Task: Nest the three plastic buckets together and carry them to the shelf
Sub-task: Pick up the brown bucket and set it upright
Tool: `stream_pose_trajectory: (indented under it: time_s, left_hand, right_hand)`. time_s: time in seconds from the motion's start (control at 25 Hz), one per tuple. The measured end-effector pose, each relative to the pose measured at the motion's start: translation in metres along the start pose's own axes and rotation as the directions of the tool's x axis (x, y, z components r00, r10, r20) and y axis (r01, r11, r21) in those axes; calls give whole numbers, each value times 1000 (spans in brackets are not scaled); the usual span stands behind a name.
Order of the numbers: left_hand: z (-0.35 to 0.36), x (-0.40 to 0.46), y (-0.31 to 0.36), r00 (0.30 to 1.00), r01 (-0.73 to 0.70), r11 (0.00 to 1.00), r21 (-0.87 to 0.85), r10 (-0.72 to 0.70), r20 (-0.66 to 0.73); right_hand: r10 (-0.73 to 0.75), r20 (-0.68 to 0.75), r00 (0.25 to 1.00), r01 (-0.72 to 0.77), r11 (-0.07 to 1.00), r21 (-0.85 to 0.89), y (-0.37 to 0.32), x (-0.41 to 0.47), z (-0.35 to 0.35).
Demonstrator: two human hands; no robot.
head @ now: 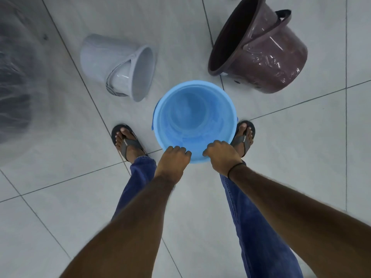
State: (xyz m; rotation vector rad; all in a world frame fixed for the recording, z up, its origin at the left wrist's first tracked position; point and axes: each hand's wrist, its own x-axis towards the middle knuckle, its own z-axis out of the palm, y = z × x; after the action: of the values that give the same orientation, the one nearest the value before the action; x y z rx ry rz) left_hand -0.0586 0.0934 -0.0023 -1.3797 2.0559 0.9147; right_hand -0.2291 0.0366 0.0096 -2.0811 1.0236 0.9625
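Note:
A light blue bucket stands upright between my feet, its mouth facing up and nothing inside. My left hand and my right hand both grip its near rim, fingers curled over the edge. A smaller grey bucket lies on its side on the floor at the upper left, mouth turned to the right, handle folded against it. A large maroon bucket lies tilted on its side at the upper right, mouth facing left, dark handle sticking out behind.
The floor is pale grey tile with dark grout lines. A blurred dark shape under clear plastic fills the left edge. My sandalled feet flank the blue bucket.

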Motion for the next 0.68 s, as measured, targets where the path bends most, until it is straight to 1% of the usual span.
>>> stream_pose_trajectory:
  time_s: [0.08,0.16,0.2,0.28,0.32,0.36,0.4,0.48,0.56,0.6,0.64,0.68]
  left_hand:
    - [-9,-2,1,999,22,999,-36,-21,27]
    - [-22,-3,4,999,29,994,-106,-24,44]
    - [-30,-3,7,999,43,988,-151,-37,40]
    - [-58,-2,15,994,99,954,-282,-106,-9]
    - [-75,0,20,984,142,912,-385,-171,-42]
    - [-93,6,26,966,177,845,-505,-246,-74]
    - [-113,15,32,943,190,766,-614,-316,-103]
    - [-150,43,42,887,173,613,-771,-438,-148]
    - [-182,85,47,826,127,458,-880,-540,-162]
    - [-194,112,48,798,102,392,-914,-581,-160]
    - [-202,136,46,780,87,348,-934,-607,-153]
    - [-207,161,43,773,79,324,-943,-617,-147]
  right_hand:
    - [20,37,999,-21,1000,20,1,-9,-9]
    - [49,41,998,-51,998,47,6,-18,-23]
    - [53,32,998,-54,998,41,9,-22,-33]
    - [54,-10,999,-54,998,-33,22,-32,-64]
    - [53,-33,998,-55,995,-83,32,-35,-83]
    - [46,-53,998,-52,990,-128,43,-35,-103]
    - [35,-75,997,-47,986,-163,56,-35,-126]
    - [41,-148,988,-72,976,-206,86,-25,-169]
    - [49,-253,966,-112,964,-242,120,-1,-210]
    - [17,-296,955,-99,959,-265,138,17,-229]
    - [-21,-305,952,-74,952,-297,152,34,-245]
    - [-54,-263,963,-47,931,-362,164,54,-257]
